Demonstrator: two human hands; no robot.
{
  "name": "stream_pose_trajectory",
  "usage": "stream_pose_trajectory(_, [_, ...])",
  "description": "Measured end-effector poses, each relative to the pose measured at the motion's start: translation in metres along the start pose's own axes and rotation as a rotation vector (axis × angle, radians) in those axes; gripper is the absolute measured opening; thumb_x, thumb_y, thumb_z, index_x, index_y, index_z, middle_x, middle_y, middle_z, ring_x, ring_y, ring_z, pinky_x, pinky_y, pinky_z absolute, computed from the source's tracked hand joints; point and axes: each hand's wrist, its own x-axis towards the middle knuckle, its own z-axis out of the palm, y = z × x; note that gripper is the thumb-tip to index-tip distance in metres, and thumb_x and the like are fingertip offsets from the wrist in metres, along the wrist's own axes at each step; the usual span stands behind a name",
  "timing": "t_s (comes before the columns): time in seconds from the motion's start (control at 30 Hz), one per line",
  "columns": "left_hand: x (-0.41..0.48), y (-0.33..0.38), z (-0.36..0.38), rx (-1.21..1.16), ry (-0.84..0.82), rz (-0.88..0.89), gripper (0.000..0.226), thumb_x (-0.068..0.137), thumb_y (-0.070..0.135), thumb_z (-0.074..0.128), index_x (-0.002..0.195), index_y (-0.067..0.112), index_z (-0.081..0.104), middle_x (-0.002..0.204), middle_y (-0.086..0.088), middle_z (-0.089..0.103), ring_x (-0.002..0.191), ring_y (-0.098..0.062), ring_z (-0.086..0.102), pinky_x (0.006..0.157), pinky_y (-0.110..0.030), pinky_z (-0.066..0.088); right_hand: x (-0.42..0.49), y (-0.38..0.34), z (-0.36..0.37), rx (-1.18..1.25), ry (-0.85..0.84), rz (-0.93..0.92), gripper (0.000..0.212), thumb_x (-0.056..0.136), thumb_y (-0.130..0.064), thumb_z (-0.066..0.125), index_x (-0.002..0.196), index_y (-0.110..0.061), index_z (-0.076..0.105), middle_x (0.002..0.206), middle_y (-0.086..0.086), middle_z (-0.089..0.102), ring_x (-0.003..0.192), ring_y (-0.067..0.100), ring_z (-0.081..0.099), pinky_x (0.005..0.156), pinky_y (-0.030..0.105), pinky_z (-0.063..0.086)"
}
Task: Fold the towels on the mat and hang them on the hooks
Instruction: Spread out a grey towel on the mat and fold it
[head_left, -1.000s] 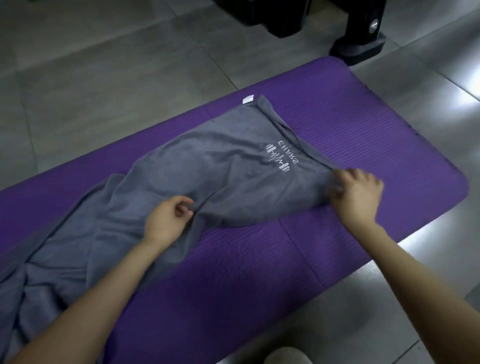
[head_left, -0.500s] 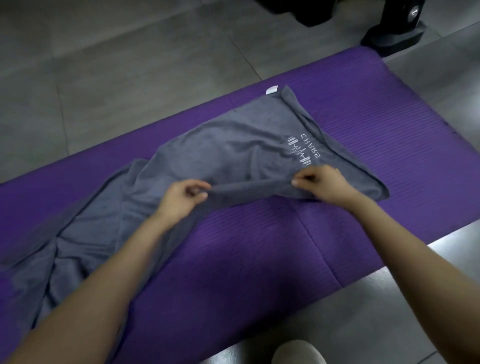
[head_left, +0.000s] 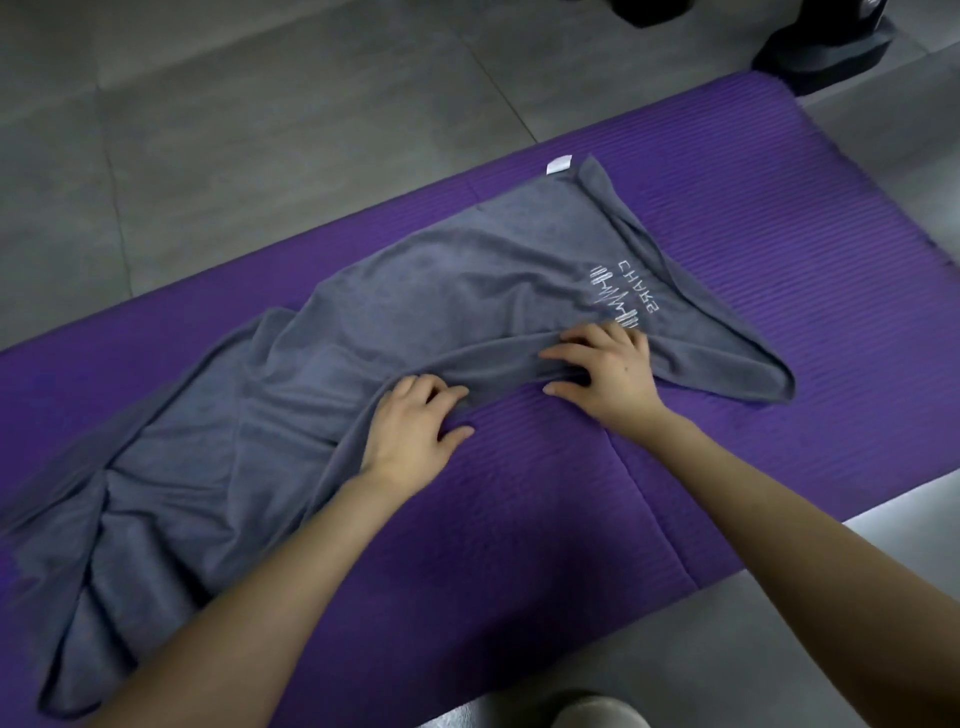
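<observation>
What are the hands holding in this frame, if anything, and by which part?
Both hold the grey towel by its bunched near edge: the left hand near the middle, the right hand just below the white logo.

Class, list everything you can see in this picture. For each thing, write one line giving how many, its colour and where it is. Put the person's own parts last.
towel: 1, grey, lying rumpled along the mat
logo: 1, white, on the towel near its right end
tag: 1, white, at the towel's far corner
mat: 1, purple, flat on the floor
floor: grey tiles, all around the mat
equipment base: 1, black, top right beyond the mat
pale rounded thing: 1, off-white, at the bottom edge; cannot tell what it is
left grip: 1, bare hand, holding the towel's near edge
right grip: 1, bare hand, holding the near edge below the logo
</observation>
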Motion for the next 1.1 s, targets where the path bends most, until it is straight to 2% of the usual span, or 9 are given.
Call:
stream_pose_trajectory(0.1, [0.008,0.003,0.009,0.049,-0.030,-0.101,0.046,0.072,0.043,0.073,0.108,0.016,0.066,0.094,-0.006,0.059,0.089,-0.028,0.057,0.076,-0.040,0.047,0.011,0.000,0.006,-0.008,0.003,0.034,0.032,0.069,-0.050,0.061,0.090,-0.030,0.074,0.093,-0.004,0.065,0.091,0.027,0.057,0.082,0.035,0.024])
stream_pose_trajectory(0.33, [0.024,0.007,-0.008,-0.228,0.009,-0.256,0.013,0.081,0.024,0.069,0.089,0.013,0.070,0.084,-0.004,0.066,0.081,-0.024,0.059,0.074,-0.033,0.044,0.017,-0.008,-0.025,0.190,-0.056,0.120,0.014,0.082,-0.043,0.065,0.087,-0.032,0.073,0.096,-0.014,0.067,0.103,0.012,0.051,0.095,0.033,0.023])
stream_pose_trajectory(0.43, [0.016,0.014,-0.036,-0.615,-0.237,-0.269,0.004,0.085,0.014,0.066,0.082,0.015,0.064,0.071,0.005,0.062,0.063,-0.003,0.055,0.069,-0.024,0.046,-0.001,-0.006,-0.052,0.336,-0.250,0.115,0.010,0.083,-0.039,0.066,0.081,-0.032,0.072,0.084,-0.016,0.068,0.092,0.009,0.061,0.097,0.040,0.038])
stream_pose_trajectory(0.53, [-0.004,0.029,-0.063,-0.907,-0.580,-0.248,0.012,0.089,0.009,0.058,0.082,0.017,0.062,0.061,0.015,0.063,0.059,0.007,0.052,0.060,-0.009,0.040,-0.024,0.002,-0.073,0.388,-0.465,0.101,0.017,0.081,-0.038,0.067,0.065,-0.039,0.064,0.070,-0.015,0.065,0.074,0.003,0.058,0.085,0.034,0.043])
stream_pose_trajectory(0.67, [-0.031,0.043,-0.059,-0.597,-0.831,-0.045,0.026,0.092,0.016,0.057,0.116,0.011,0.062,0.113,-0.002,0.064,0.099,-0.003,0.056,0.087,-0.015,0.041,-0.045,0.001,-0.067,-0.156,-0.643,0.107,0.019,0.085,-0.044,0.058,0.089,-0.031,0.072,0.092,-0.015,0.069,0.095,0.007,0.059,0.092,0.032,0.034])
stream_pose_trajectory(0.77, [-0.043,0.034,-0.065,-0.331,-0.835,0.075,0.038,0.093,0.024,0.055,0.130,0.017,0.053,0.132,0.002,0.054,0.120,-0.009,0.049,0.102,-0.019,0.035,-0.056,-0.009,-0.052,-0.418,-0.463,0.039,0.021,0.086,-0.040,0.051,0.091,-0.033,0.070,0.097,-0.012,0.068,0.102,0.014,0.058,0.089,0.033,0.031])
stream_pose_trajectory(0.87, [-0.052,0.005,-0.096,-0.186,-0.751,0.058,0.034,0.092,0.026,0.056,0.125,0.020,0.058,0.126,0.000,0.059,0.116,-0.015,0.053,0.101,-0.030,0.038,-0.064,-0.034,-0.046,-0.201,-0.302,-0.004,0.016,0.088,-0.039,0.056,0.091,-0.034,0.070,0.100,-0.011,0.067,0.105,0.016,0.056,0.084,0.033,0.030])
stream_pose_trajectory(1.0, [-0.078,-0.037,-0.148,-0.044,-0.672,-0.069,0.027,0.091,0.024,0.057,0.118,0.021,0.062,0.120,0.003,0.061,0.107,-0.012,0.056,0.092,-0.021,0.038,-0.069,-0.093,-0.022,0.082,-0.301,-0.133,0.024,0.082,-0.050,0.061,0.097,-0.036,0.072,0.106,-0.011,0.067,0.107,0.016,0.056,0.087,0.030,0.029])
stream_pose_trajectory(1.1, [-0.112,-0.059,-0.176,0.022,-0.647,-0.120,0.022,0.091,0.025,0.056,0.112,0.023,0.064,0.109,0.010,0.060,0.096,-0.004,0.052,0.083,-0.016,0.036,-0.079,-0.138,0.003,0.096,-0.294,-0.328,0.040,0.071,-0.062,0.051,0.088,-0.034,0.074,0.091,-0.011,0.069,0.083,0.019,0.064,0.078,0.031,0.037])
